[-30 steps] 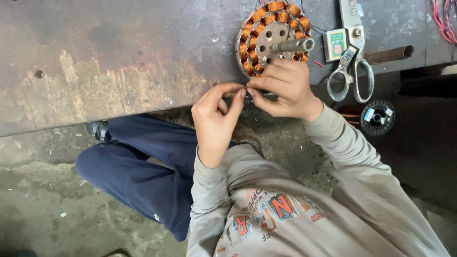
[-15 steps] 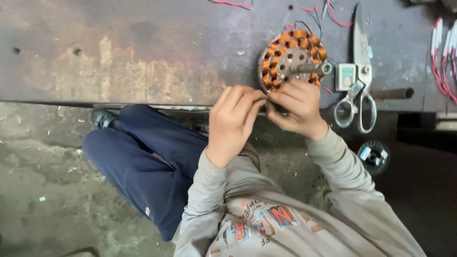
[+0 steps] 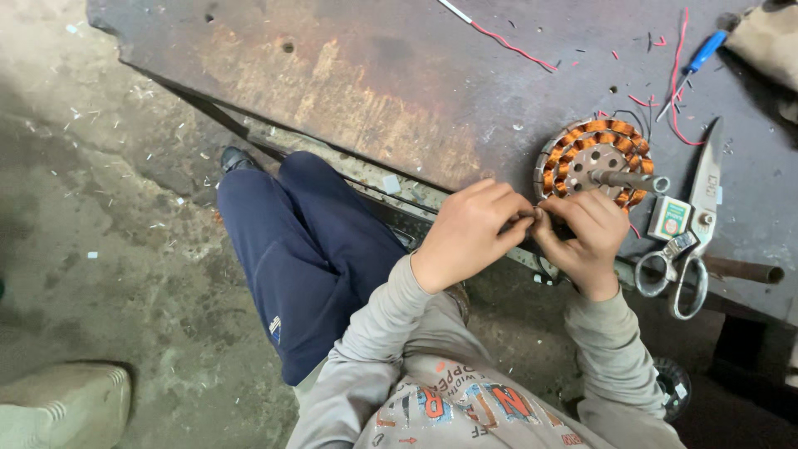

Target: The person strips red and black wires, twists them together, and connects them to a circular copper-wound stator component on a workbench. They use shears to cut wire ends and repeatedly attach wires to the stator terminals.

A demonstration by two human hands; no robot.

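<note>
Hands meet at the counter edge, just below the stator.

The left hand [image 3: 465, 235] and right hand [image 3: 584, 235] press fingertips together, pinching something too small to make out. The stator [image 3: 594, 160] lies on the counter [image 3: 399, 91], its lower rim hidden behind the fingers; scissors [image 3: 692, 237] lie beside it.

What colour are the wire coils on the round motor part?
Copper orange, seen in the head view on the coils.

Single head-worn view, looking steeply down from close above at the hands [image 3: 532, 233] meeting at the near edge of the rusty counter [image 3: 374, 91], with floor [image 3: 100, 249] at left.
</note>
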